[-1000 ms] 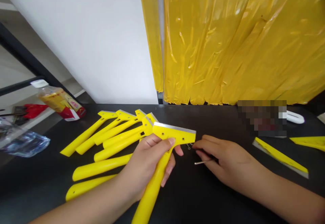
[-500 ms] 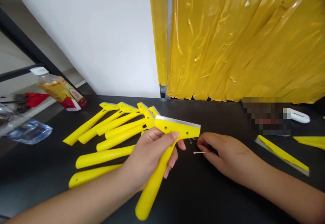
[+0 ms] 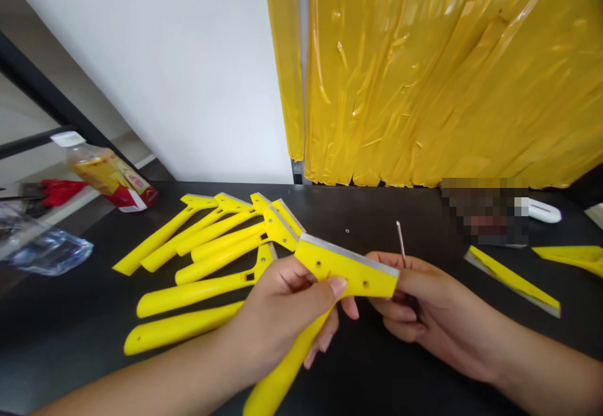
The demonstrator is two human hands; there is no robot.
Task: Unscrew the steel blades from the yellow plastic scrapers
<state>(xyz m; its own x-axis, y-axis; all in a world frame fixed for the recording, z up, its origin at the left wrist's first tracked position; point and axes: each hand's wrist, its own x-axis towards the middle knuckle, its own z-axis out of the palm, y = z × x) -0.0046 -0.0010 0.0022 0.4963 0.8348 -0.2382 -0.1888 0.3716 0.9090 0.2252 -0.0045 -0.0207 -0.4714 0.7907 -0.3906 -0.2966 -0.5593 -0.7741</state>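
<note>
1. I see the left hand (image 3: 277, 309) wrapped round a yellow scraper (image 3: 348, 273), thumb on its near face, metal edge (image 3: 348, 254) facing away.
2. The right hand (image 3: 436, 306) curls closed on a thin metal rod (image 3: 400, 239), fingertips behind the scraper's right end; touching or not, I can't tell.
3. Other scrapers (image 3: 217, 262) crowd left of the grip; black tabletop (image 3: 377, 212) offers room beyond.

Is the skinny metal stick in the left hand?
No, the left hand grips a yellow scraper, while the metal stick pokes up from the right hand.
</note>
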